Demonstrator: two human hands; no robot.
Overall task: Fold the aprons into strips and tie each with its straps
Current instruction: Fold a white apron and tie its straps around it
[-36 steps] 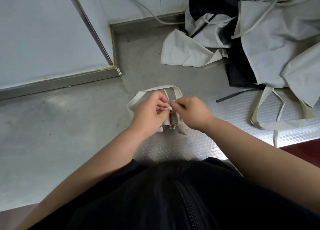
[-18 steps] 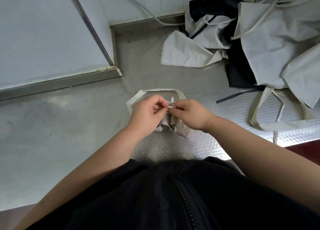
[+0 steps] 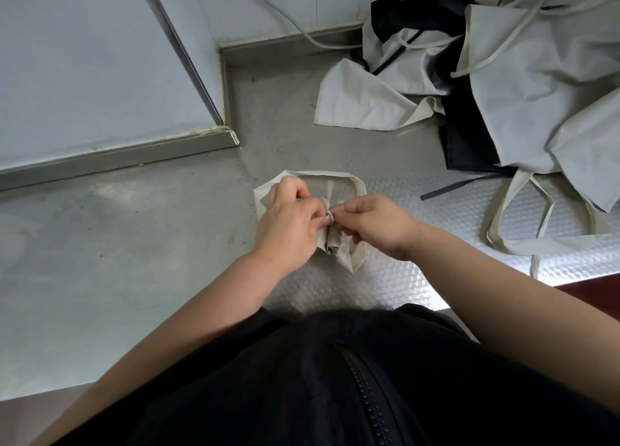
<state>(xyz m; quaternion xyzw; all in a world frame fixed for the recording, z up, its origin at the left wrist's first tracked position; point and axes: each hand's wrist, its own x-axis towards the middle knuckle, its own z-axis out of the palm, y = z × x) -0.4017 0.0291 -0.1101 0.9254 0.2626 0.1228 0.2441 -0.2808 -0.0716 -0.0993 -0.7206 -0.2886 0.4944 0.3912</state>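
Note:
A beige apron folded into a narrow bundle (image 3: 339, 251) lies on the steel table (image 3: 134, 244) just ahead of me. Its strap (image 3: 335, 176) loops out in an arc beyond the bundle. My left hand (image 3: 288, 224) and my right hand (image 3: 375, 222) meet over the bundle's middle. Each pinches a strap end at a small knot between the fingertips. My hands hide most of the bundle; only its near end and the loop show.
A heap of unfolded beige and black aprons (image 3: 523, 76) fills the back right, with loose straps (image 3: 510, 217) trailing toward the table's front edge. A raised metal ledge (image 3: 117, 157) and wall panel stand at the back left. A grey cable (image 3: 295, 26) runs along the wall.
Both hands stayed over the bundle, working the strap ends closer together. The strap loop beyond them has flattened and shifted a little.

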